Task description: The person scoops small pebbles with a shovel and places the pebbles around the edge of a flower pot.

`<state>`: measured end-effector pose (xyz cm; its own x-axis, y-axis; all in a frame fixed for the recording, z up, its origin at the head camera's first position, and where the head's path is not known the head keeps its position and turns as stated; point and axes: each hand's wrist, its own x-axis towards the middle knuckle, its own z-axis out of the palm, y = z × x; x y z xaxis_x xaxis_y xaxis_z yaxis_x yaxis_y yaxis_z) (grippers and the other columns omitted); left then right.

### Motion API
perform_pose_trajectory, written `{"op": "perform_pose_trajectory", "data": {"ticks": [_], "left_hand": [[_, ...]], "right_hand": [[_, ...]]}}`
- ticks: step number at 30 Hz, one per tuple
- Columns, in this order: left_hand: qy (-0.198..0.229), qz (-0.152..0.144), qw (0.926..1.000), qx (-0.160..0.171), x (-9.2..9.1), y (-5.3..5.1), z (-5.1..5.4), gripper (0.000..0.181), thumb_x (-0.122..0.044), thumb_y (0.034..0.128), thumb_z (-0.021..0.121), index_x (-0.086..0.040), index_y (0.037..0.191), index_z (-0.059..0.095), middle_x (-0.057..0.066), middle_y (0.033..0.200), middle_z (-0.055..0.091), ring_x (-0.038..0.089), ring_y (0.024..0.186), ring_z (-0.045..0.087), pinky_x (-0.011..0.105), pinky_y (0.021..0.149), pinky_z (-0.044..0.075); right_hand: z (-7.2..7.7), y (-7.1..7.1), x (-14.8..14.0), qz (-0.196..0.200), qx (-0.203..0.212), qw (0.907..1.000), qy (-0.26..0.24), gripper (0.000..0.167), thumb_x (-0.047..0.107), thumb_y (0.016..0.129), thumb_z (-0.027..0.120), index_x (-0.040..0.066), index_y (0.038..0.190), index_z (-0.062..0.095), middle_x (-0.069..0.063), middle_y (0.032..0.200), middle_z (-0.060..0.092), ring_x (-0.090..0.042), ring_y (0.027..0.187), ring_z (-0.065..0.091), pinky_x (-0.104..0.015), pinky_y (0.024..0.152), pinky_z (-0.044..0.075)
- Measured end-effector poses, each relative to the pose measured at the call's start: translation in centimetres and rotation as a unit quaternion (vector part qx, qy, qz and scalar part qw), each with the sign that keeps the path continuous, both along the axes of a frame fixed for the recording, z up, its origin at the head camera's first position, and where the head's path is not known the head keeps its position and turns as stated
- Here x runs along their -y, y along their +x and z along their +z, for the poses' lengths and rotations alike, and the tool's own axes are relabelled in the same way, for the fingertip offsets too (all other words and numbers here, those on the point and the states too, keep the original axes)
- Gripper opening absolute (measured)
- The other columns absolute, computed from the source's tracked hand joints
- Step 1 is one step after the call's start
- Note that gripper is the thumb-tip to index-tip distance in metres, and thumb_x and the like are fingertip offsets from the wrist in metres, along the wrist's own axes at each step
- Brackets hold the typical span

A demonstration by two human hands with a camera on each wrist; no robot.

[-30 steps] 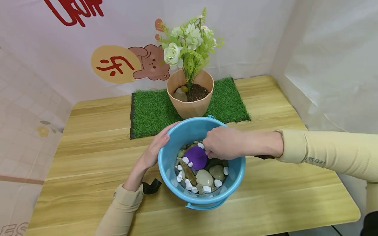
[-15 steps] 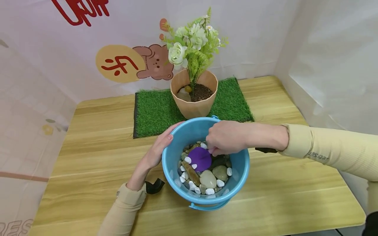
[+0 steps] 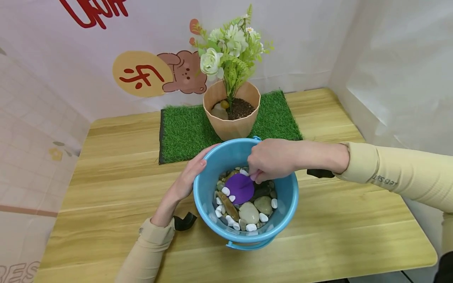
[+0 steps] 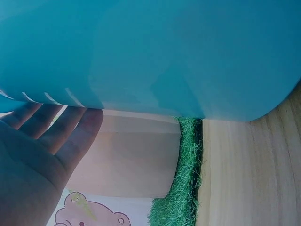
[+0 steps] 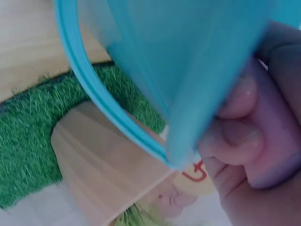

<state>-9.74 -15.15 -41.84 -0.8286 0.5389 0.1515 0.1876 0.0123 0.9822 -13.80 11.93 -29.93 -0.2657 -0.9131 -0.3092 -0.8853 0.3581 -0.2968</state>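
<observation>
Scooping stones (image 3: 249, 212) is prob. underway, scoop (image 3: 240, 189) gripped by R hand (image 3: 270, 158), bucket (image 3: 228, 157) touched by straight-fingered L hand (image 3: 186, 179), level lift likely needed.

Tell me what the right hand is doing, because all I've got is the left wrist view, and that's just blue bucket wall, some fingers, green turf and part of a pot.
Observer: The right hand grips a purple scoop by its handle.
Operator: Okay, and what's inside the bucket?
Observer: Larger stones mixed with small white pebbles.
Operator: Got it. Is anything growing out of that pot?
Observer: White flowers stand in it, with green leaves; whether they are real, I can't tell.
</observation>
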Motion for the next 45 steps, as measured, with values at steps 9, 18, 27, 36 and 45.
{"op": "perform_pose_trajectory", "data": {"ticks": [9, 18, 27, 36, 45], "left_hand": [[0.001, -0.003, 1.0, -0.001, -0.2, -0.2, -0.2, 0.062, -0.026, 0.1072, 0.027, -0.001, 0.164, 0.03, 0.029, 0.161, 0.043, 0.051, 0.144, 0.049, 0.059, 0.112, 0.053], [-0.002, 0.007, 1.0, -0.003, 0.0, -0.2, 0.0, 0.063, -0.027, 0.1065, 0.028, -0.001, 0.163, 0.03, 0.03, 0.16, 0.044, 0.048, 0.142, 0.052, 0.057, 0.11, 0.055], [-0.009, 0.012, 0.9999, 0.002, 0.1, 0.1, 0.2, 0.064, -0.027, 0.1064, 0.028, 0.0, 0.164, 0.029, 0.031, 0.161, 0.042, 0.053, 0.144, 0.049, 0.066, 0.11, 0.052], [-0.003, 0.008, 1.0, 0.0, -0.1, 0.1, 0.0, 0.063, -0.027, 0.1066, 0.028, 0.0, 0.164, 0.029, 0.03, 0.161, 0.042, 0.053, 0.144, 0.048, 0.065, 0.111, 0.052], [0.006, 0.004, 1.0, -0.006, 0.0, 0.0, -0.1, 0.062, -0.024, 0.1062, 0.027, 0.001, 0.163, 0.03, 0.031, 0.161, 0.043, 0.052, 0.144, 0.049, 0.064, 0.111, 0.052]], "right_hand": [[0.1, 0.4, 0.0, 0.02, 0.005, 0.9997, 0.013, 0.051, 0.02, 0.096, 0.075, 0.023, 0.059, 0.04, 0.013, 0.059, 0.03, -0.003, 0.058, 0.026, -0.017, 0.055, 0.02], [-0.4, 1.1, -0.3, -0.018, 0.073, 0.9971, 0.015, 0.036, 0.021, 0.1, 0.07, 0.018, 0.066, 0.061, 0.017, 0.058, 0.036, 0.001, 0.057, 0.031, -0.015, 0.055, 0.025], [-1.7, 2.1, -0.3, -0.065, 0.106, 0.9921, -0.017, 0.035, 0.02, 0.1, 0.07, 0.016, 0.065, 0.064, 0.016, 0.058, 0.042, 0.002, 0.057, 0.035, -0.016, 0.058, 0.032], [-1.3, 1.5, -0.8, -0.063, 0.133, 0.9888, -0.024, 0.028, 0.019, 0.101, 0.069, 0.014, 0.073, 0.073, 0.012, 0.062, 0.057, 0.004, 0.06, 0.039, -0.015, 0.059, 0.036], [-0.5, 0.9, -1.2, -0.074, 0.149, 0.986, -0.013, 0.02, 0.025, 0.102, 0.068, 0.016, 0.09, 0.082, 0.007, 0.075, 0.075, 0.006, 0.063, 0.05, -0.016, 0.062, 0.047]]}}
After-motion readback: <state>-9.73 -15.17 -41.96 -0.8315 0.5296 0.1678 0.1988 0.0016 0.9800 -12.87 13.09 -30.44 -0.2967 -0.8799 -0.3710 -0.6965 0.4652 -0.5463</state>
